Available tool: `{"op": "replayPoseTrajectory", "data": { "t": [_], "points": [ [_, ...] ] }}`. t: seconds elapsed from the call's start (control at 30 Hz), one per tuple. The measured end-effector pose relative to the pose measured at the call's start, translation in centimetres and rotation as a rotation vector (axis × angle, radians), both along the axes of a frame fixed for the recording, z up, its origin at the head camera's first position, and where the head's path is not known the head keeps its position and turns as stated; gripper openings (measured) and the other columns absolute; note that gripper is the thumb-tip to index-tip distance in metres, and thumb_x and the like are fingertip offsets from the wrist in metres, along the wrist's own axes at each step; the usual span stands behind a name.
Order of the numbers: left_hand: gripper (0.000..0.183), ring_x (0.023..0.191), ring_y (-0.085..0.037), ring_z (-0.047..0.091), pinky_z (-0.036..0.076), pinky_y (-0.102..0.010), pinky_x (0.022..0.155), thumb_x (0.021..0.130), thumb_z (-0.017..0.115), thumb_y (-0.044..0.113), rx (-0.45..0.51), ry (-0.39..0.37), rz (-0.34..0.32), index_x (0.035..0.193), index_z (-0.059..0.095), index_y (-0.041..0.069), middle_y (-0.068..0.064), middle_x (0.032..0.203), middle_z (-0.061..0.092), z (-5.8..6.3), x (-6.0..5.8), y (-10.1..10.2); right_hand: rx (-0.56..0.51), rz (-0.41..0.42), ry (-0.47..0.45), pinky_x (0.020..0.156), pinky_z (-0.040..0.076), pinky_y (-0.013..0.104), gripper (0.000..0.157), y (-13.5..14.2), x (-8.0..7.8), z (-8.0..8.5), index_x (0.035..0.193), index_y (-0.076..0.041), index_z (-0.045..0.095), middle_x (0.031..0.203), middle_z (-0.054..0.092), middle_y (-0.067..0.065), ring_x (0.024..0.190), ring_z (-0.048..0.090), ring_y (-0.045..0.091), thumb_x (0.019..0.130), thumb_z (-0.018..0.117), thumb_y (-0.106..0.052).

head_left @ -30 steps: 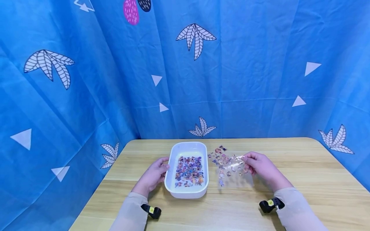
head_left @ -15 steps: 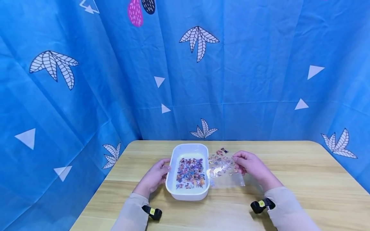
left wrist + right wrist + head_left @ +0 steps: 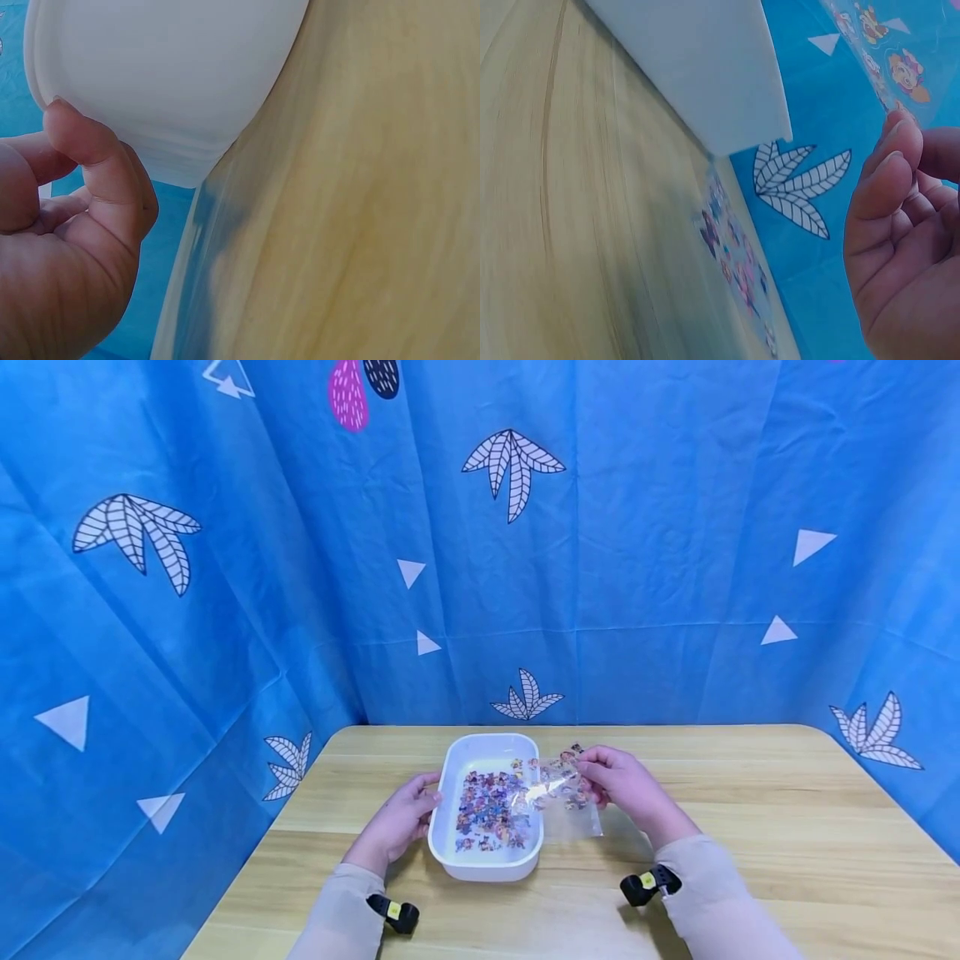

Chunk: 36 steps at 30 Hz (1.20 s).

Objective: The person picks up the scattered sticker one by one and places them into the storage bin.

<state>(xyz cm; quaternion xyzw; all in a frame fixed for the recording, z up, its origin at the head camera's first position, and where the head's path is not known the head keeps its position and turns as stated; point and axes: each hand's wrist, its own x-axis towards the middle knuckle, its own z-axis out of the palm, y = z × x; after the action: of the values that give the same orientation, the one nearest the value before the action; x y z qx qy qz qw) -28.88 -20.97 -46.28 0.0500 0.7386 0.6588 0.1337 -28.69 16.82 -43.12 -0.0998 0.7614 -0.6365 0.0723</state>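
A white plastic tub (image 3: 487, 870) stands on the table, with colourful cartoon stickers (image 3: 483, 806) on its floor. At its left side my left hand (image 3: 405, 818) holds the rim; the left wrist view has a fingertip against the tub's outer wall (image 3: 165, 67). My right hand (image 3: 618, 781) pinches the edge of a clear sticker sheet (image 3: 573, 822), whose left part overlaps the tub's right rim. Close up in the right wrist view, thumb and fingertips meet on that sheet (image 3: 907, 75). Beside the tub, another sticker sheet (image 3: 739, 262) lies on the table, partly hidden in the head view.
The wooden table (image 3: 787, 827) extends right of the tub. Its back edge meets a blue patterned curtain (image 3: 660, 568), which also hangs along both sides. Each wrist carries a black camera strap (image 3: 648, 885).
My right hand has moved left, bringing the clear sticker sheet from beside the tub to over its right rim. My left hand has stayed at the tub's left side.
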Motion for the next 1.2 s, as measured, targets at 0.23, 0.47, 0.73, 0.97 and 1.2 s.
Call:
{"op": "replayPoseTrajectory", "data": {
  "t": [0.23, 0.47, 0.73, 0.97, 1.2],
  "points": [
    [0.050, 0.088, -0.022, 0.061, 0.054, -0.030, 0.069, 0.106, 0.051, 0.015, 0.010, 0.006, 0.002, 0.154, 0.039, 0.008, -0.020, 0.117, 0.060, -0.1, -0.2, 0.0, -0.025, 0.012, -0.032, 0.059, 0.050, 0.028, 0.024, -1.8, -0.4, 0.3, 0.116, 0.004, 0.059, 0.082, 0.061, 0.010, 0.065, 0.055, 0.019, 0.106, 0.050, -0.016],
    [0.049, 0.089, -0.023, 0.061, 0.055, -0.031, 0.070, 0.106, 0.051, 0.015, 0.005, 0.007, -0.003, 0.153, 0.039, 0.008, -0.021, 0.117, 0.060, -0.1, 0.0, 0.1, -0.028, 0.021, -0.028, 0.057, 0.047, 0.028, 0.026, -3.5, -0.7, 0.1, 0.119, 0.003, 0.059, 0.084, 0.061, 0.010, 0.066, 0.053, 0.018, 0.106, 0.050, -0.017],
    [0.048, 0.088, -0.022, 0.061, 0.054, -0.030, 0.069, 0.106, 0.050, 0.015, 0.007, 0.001, 0.006, 0.153, 0.041, 0.009, -0.019, 0.115, 0.060, -0.3, -0.1, 0.1, 0.001, 0.010, -0.020, 0.058, 0.051, 0.029, 0.025, -5.4, -1.2, -0.3, 0.115, 0.001, 0.063, 0.083, 0.064, 0.011, 0.065, 0.057, 0.019, 0.105, 0.055, -0.020],
    [0.049, 0.089, -0.023, 0.062, 0.055, -0.031, 0.071, 0.106, 0.050, 0.016, 0.011, -0.001, -0.006, 0.153, 0.039, 0.008, -0.017, 0.115, 0.061, -0.2, -0.1, 0.3, 0.039, 0.010, 0.017, 0.058, 0.051, 0.030, 0.020, -6.4, -1.3, -0.9, 0.112, -0.003, 0.063, 0.083, 0.064, 0.012, 0.064, 0.057, 0.019, 0.104, 0.055, -0.020],
    [0.050, 0.092, -0.025, 0.063, 0.056, -0.032, 0.073, 0.106, 0.051, 0.016, -0.001, 0.006, 0.005, 0.154, 0.038, 0.009, -0.021, 0.120, 0.060, -0.1, -0.1, 0.1, 0.073, 0.024, 0.050, 0.054, 0.048, 0.028, 0.017, -6.7, -1.3, -1.4, 0.109, -0.004, 0.064, 0.085, 0.066, 0.011, 0.060, 0.054, 0.017, 0.102, 0.060, -0.020]
  ]
}}
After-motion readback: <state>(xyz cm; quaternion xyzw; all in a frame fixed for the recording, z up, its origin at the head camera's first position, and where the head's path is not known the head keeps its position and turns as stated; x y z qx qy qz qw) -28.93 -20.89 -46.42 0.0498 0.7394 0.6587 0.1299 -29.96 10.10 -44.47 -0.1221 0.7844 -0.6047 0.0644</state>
